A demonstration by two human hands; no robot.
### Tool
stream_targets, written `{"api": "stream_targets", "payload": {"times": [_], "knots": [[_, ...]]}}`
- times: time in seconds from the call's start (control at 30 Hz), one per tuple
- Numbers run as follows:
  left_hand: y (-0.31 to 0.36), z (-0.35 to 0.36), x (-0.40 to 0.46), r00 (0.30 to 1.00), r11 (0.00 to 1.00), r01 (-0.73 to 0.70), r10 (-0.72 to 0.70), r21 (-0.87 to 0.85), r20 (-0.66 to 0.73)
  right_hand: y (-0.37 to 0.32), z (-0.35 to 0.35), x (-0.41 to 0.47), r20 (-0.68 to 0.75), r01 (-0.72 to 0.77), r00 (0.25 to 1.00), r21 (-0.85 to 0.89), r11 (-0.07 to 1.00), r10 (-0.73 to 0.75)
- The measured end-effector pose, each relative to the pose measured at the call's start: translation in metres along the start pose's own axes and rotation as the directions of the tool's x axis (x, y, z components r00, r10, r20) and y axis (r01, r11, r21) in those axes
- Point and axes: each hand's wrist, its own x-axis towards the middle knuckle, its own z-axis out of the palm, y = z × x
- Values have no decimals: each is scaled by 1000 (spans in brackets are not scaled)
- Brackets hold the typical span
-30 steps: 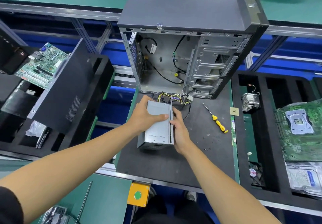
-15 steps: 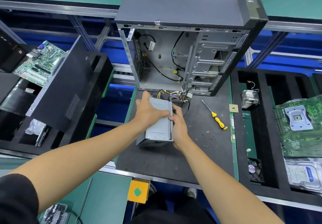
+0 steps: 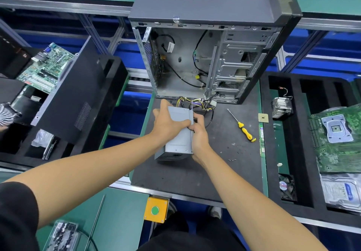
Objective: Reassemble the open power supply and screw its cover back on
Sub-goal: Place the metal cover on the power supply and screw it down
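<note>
At the centre of a dark grey worktop mat (image 3: 195, 172), a boxy silver-grey metal power supply (image 3: 179, 133) sat with its long side running near to far. Both bare hands gripped it. The left hand (image 3: 168, 125) lay across its top from the left, fingers spread over the lid and the thumb curled along the right edge. The right hand (image 3: 199, 135) clasped the right side, fingers curled against the seam where lid met body. Whether the cover was fully seated could not be told.

From the far end of the unit a bundle of yellow, black and purple wires (image 3: 195, 103) spilled toward an open grey steel computer tower case (image 3: 205, 59), which stood just beyond it with its side panel off and black cables hanging inside.

To the right, apart from the hands, a slim yellow-handled screwdriver (image 3: 244, 127) lay on the mat, tip pointing far-left. A few tiny screws (image 3: 232, 159) were scattered nearer, right of the power supply. A small square tan processor chip (image 3: 263, 117) rested at the mat's right edge.

Further right, a black foam tray (image 3: 304, 202) carried a finned metal heatsink (image 3: 281, 108) and a green motherboard (image 3: 340, 139). On the left, a flat black case side panel (image 3: 78, 98) leaned in another black tray, with a second green circuit board (image 3: 45, 69) beyond it.
</note>
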Motion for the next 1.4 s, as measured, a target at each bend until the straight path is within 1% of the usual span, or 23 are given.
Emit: {"api": "stream_targets", "payload": {"times": [0.13,0.2,0.4,0.5,0.6,0.67,0.77,0.83,0.9,0.97,1.0,1.07,1.17,1.3,1.4], "knots": [[0,-6,6,995,996,-42,35,76,95,-5,-2,-1,88,-76,993,-45,996,80],[1,-5,6,994,993,-62,52,101,100,-7,-5,-1,130,-89,987,-44,995,94],[-7,-13,7,981,991,-122,113,54,157,-6,-8,2,243,-84,966,-34,996,89],[-9,-18,12,972,983,-135,108,120,209,-8,-5,4,250,-89,963,-44,995,97],[-9,-17,13,958,977,-159,119,140,259,-5,-9,5,260,-88,961,-14,996,89],[-7,-16,15,949,969,-184,131,167,287,-4,-13,8,263,-94,960,-34,995,100],[-7,-19,14,943,948,-235,169,215,286,-5,-12,9,262,-108,957,-83,991,126],[-8,-19,14,945,928,-257,183,270,270,-6,-11,9,252,-81,962,-101,992,105],[-8,-19,13,943,898,-283,196,338,269,-6,-10,7,245,-72,965,-82,994,90],[-5,-20,14,933,875,-313,209,369,294,-8,-10,4,240,-71,967,-62,996,84],[-6,-22,16,925,874,-325,215,361,314,-7,-8,3,233,-77,969,-32,996,83],[-8,-31,19,895,897,-346,228,274,382,-4,-3,-1,220,-67,974,61,996,52],[-6,-44,27,852,943,-303,203,137,483,-4,2,-1,216,-48,976,141,989,16],[-1,-53,35,828,970,-235,166,63,536,-6,0,2,248,-44,969,128,991,11],[-3,-51,32,843,977,-207,154,47,515,-6,-1,4,260,-35,965,74,997,14]]}}
